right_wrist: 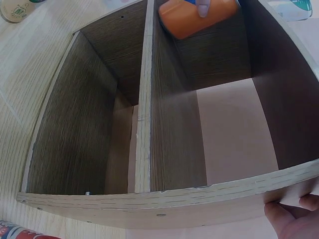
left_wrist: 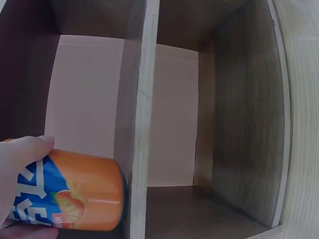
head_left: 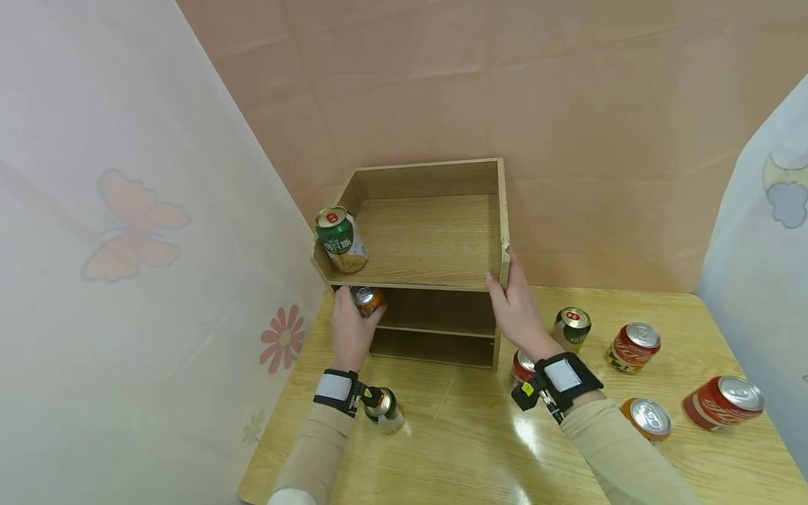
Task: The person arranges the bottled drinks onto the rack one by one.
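Observation:
My left hand (head_left: 353, 331) grips an orange soda can (left_wrist: 94, 191) with blue and white lettering. That can stands upright at the left end of the wooden shelf's (head_left: 435, 238) middle compartment, its base close to the divider board in the left wrist view. My right hand (head_left: 520, 312) holds the shelf's right side wall near its front corner, thumb on the inner side and fingers outside. On the top level, a green and white can (head_left: 341, 242) stands at the front left corner. The lower compartments hold nothing else in the wrist views.
Another green can (head_left: 385, 412) stands on the table by my left wrist. To the right are a green can (head_left: 571, 328), red cans (head_left: 633, 347) (head_left: 722, 403), and an orange can (head_left: 647, 419). A red can (head_left: 524, 368) is partly behind my right wrist. Papered walls (head_left: 606, 140) enclose the table.

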Available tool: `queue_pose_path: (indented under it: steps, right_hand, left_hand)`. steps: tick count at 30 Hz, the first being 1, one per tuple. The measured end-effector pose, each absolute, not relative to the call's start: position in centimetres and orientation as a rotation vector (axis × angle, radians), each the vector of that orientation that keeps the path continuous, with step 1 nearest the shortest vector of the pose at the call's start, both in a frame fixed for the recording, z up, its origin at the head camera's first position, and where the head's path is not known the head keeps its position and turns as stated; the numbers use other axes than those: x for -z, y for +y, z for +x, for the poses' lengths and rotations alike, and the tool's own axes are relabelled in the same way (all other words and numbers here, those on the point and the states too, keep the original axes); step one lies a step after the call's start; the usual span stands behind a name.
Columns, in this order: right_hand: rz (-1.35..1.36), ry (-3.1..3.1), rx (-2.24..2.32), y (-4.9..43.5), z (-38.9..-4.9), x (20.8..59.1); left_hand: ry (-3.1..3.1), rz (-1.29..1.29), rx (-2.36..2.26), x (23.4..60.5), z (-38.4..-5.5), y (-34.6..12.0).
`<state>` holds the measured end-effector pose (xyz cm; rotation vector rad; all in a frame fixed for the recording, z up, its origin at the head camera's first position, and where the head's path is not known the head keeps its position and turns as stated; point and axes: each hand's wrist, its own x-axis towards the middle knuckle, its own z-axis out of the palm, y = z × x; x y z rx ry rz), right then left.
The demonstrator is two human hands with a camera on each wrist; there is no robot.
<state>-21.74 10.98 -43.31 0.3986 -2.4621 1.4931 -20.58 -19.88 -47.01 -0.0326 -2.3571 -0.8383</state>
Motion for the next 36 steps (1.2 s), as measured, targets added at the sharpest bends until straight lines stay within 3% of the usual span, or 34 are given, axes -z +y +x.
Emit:
queue_pose_path:
  steps: [36]
  right_hand:
    - [0.406, -2.443, -1.512, 10.9, -21.8, 43.3]
  left_hand:
    - [-2.427, 0.081, 0.919, 47.1, -22.5, -19.8]
